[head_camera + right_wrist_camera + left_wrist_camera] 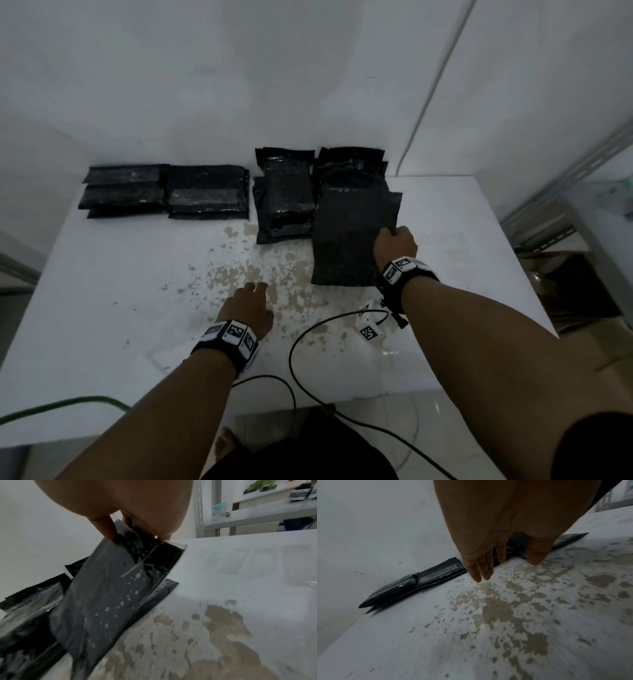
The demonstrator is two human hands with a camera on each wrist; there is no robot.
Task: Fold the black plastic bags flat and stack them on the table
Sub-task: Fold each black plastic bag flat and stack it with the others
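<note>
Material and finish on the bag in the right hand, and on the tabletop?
Black bag, pinched at its edge by the right hand: looks like thin flexible plastic film, dull dark grey outside with a glossier edge strip; it creases and hangs limp. Pale flecks dot it.
Table: hard top with a matte white coating, probably paint or laminate, worn off in patches showing a tan layer whose material is unclear.

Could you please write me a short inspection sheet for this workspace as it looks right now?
Surface: white table, paint worn off in brown patches mid-table.
Job's things: four stacks of black bags along the wall; one unfolded bag lifted at its edge.
Clutter: small white marker cube.
Hands: right hand pinches the unfolded bag; left hand open, fingers straight.
Cables: black cable, green cable.
Surroundings: white wall, metal shelving at right.
</note>
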